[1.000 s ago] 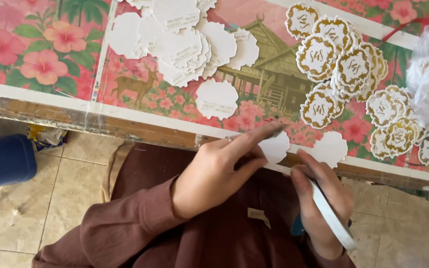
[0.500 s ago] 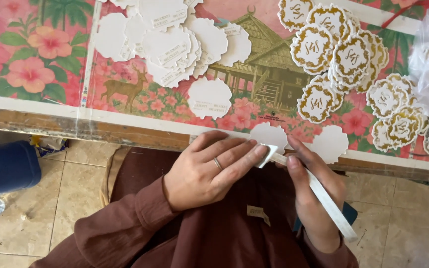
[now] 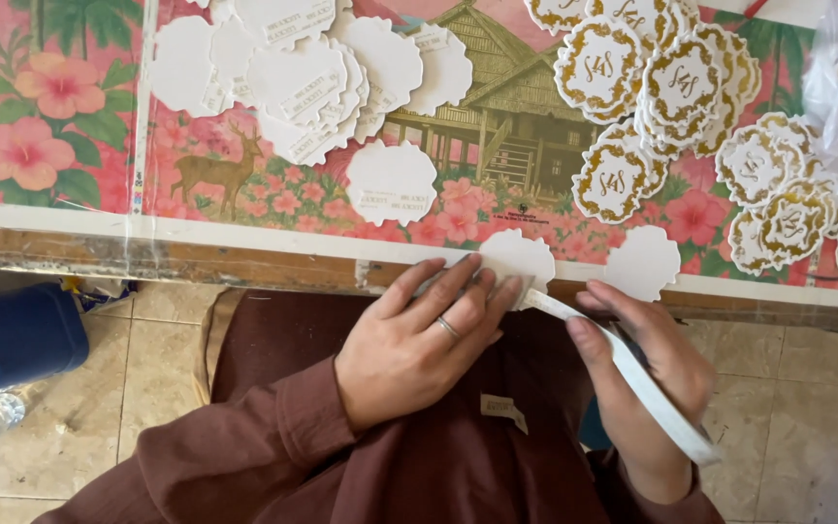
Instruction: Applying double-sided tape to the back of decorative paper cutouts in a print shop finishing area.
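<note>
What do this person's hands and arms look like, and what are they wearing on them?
Both hands are bare, with no gloves. The left hand wears a thin silver-coloured ring on one finger. The right hand shows no ring in this view. Long reddish-brown sleeves of plain cloth cover both arms down to the wrists, and the left cuff is bunched in soft folds. They match the garment over the lap.
</note>
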